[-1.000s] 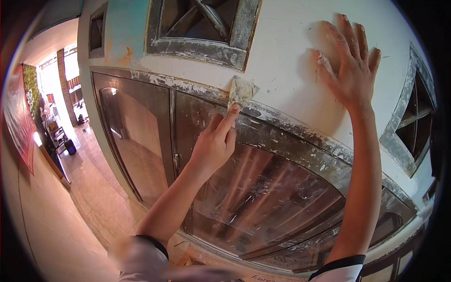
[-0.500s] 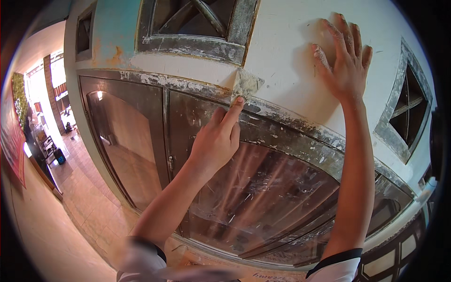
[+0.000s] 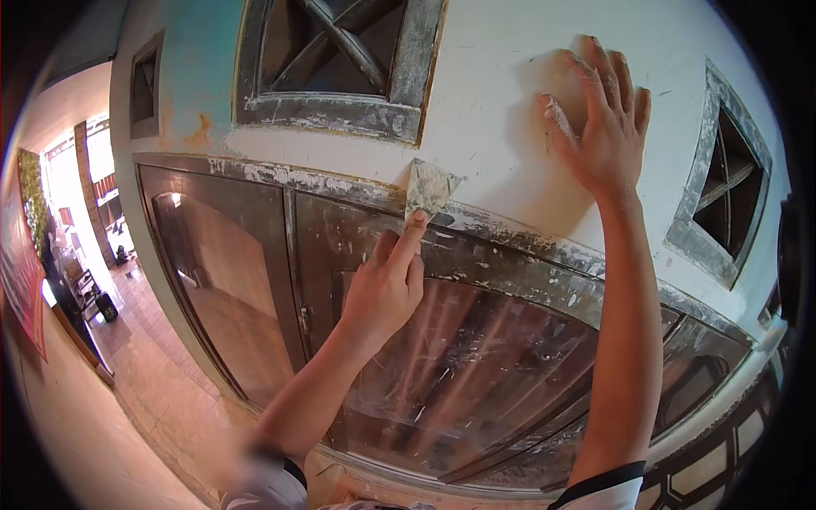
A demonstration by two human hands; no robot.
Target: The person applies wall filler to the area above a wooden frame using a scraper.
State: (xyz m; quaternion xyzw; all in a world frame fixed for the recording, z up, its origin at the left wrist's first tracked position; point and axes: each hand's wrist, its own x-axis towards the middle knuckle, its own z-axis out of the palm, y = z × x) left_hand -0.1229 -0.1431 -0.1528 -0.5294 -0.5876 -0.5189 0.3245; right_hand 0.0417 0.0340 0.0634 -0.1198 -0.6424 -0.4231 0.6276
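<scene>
My left hand (image 3: pixel 387 285) grips a putty knife (image 3: pixel 432 185), index finger stretched along its back. The handle is hidden in the palm. Its wide, whitish, crusted blade lies at the upper edge of a dark wooden window frame (image 3: pixel 510 242), where that meets the white wall (image 3: pixel 501 102). Old white paint flecks and bare patches mark the frame. Higher and to the right, my right hand (image 3: pixel 603 127) rests against the wall, fingers spread, with pale dust on the fingertips. It holds nothing.
Above the blade is a worn square vent frame (image 3: pixel 331 106) with crossed bars; another vent (image 3: pixel 722 183) sits at the right. Glass panes (image 3: pixel 467 365) fill the window below. At the left a tiled floor (image 3: pixel 161 365) runs toward a bright opening.
The whole view has shifted, so wall and hands appear slightly lower and further left. The putty knife remains at about the same spot on the frame edge; the right hand stays on the wall.
</scene>
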